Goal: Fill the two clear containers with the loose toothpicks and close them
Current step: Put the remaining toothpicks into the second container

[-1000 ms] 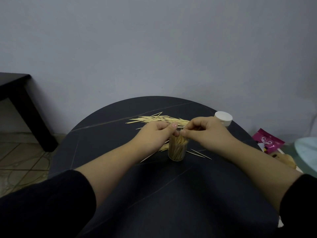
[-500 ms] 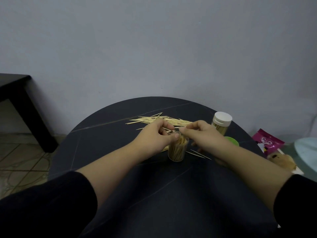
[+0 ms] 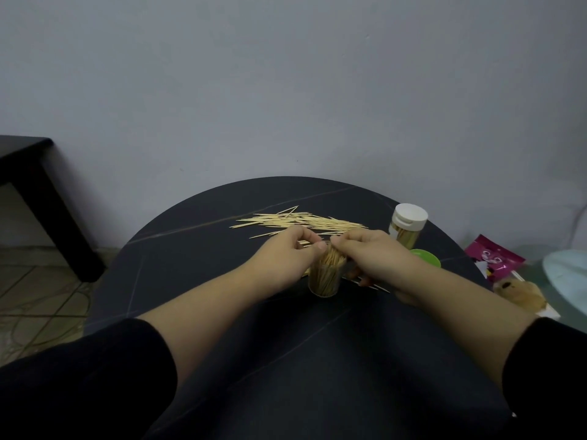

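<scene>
I see my left hand (image 3: 286,253) and right hand (image 3: 376,258), fingers curled, pinching the toothpick bundle (image 3: 328,259) from either side; it stands in the open container (image 3: 324,281) just below their fingertips, mid-table (image 3: 190,268).

Open clear container (image 3: 324,281) upright on dark round tabletop (image 3: 190,265), crammed with toothpick bunch (image 3: 328,260) poking out of top. Left hand (image 3: 287,252) and right hand (image 3: 371,255) meet over its mouth, curled fingers (image 3: 341,241) pinching bunch tips. Loose toothpicks (image 3: 301,222) heaped behind hands. White-capped container (image 3: 408,228) at right, green lid (image 3: 427,258) just before it.
</scene>
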